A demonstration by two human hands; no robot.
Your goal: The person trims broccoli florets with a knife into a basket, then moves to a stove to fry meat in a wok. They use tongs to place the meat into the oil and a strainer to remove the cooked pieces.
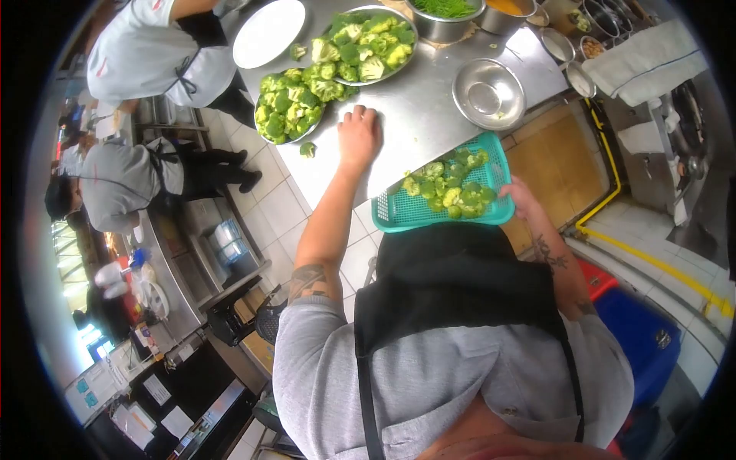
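My left hand (359, 136) rests on the steel table (414, 115) with its fingers bent and slightly apart, holding nothing I can see. Beside it, broccoli florets (290, 106) are heaped on an oval plate. More are piled on a second plate (415, 54) behind, and a loose floret (307, 149) lies near the front edge. My right hand (523, 198) grips the right end of a turquoise plastic basket (399, 218), tilted between my apron and the table edge. Several broccoli florets (452, 188) are inside this basket. The fingers of my right hand are partly hidden by its rim.
A white oval plate (268, 32) sits at the table's far left, and a metal bowl (488, 93) at its right. Pots, one holding chopped greens (445, 7), stand at the back. Two people (165, 61) work to the left. A yellow pipe (613, 172) runs along the right.
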